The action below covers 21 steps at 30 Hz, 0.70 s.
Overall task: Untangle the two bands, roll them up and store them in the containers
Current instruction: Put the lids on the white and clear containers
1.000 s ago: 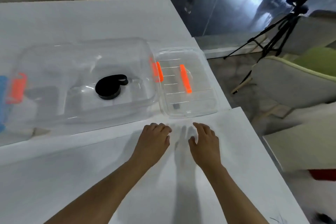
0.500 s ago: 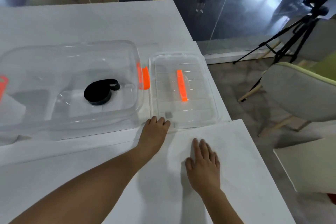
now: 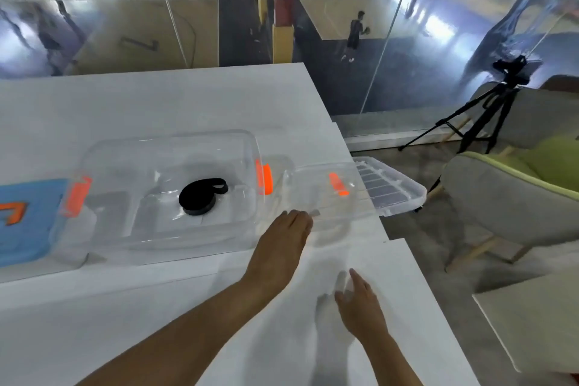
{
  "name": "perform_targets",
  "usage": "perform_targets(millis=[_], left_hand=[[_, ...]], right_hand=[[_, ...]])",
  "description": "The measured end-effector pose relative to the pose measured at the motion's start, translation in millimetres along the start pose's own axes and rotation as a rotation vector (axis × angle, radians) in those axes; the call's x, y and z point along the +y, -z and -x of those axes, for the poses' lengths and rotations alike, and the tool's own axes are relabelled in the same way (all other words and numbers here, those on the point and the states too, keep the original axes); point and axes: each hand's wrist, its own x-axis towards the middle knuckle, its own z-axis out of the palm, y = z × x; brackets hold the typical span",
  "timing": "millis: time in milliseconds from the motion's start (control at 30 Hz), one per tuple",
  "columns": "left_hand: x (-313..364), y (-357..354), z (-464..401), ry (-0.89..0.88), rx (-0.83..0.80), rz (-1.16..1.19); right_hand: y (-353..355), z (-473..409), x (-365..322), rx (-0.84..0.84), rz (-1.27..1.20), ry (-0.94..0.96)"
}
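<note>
left hand [image 3: 283, 238]: grips lid [image 3: 351, 189] edge | right hand [image 3: 360, 307]: fingers spread, over desk [image 3: 156, 307] | black band [image 3: 200, 196]: rolled inside clear container [image 3: 169, 191]

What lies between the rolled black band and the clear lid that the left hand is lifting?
In the head view, the large clear container's right wall with its orange latch stands between the black band and the lid at the left hand.

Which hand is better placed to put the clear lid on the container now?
Left. The left hand already touches the near edge of the clear lid, next to the container. The right hand is back over the table, away from both.
</note>
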Motion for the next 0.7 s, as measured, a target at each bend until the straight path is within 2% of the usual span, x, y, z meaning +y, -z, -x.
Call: perform_targets(millis=[133,200,333,533,600,700], left_hand=[[17,53,17,0.127,0.072,0.304],[20,77,26,0.248,0.034,0.493],[12,114,43,0.352,0.03,0.838],[-16,162,70,0.616,0.13,1.358],[-30,176,81,0.657,0.162,1.484],[-52,194,95,0.698,0.203,1.613]], right_hand=[[20,3,-25,0.09,-0.162,-0.012],[29,2,-39,0.142,-0.21,-0.005],[45,0,-70,0.223,-0.402,-0.052],[51,4,-84,0.374,-0.655,-0.291],[47,2,-80,0.351,-0.704,-0.332],[35,4,-89,0.223,-0.792,-0.285]])
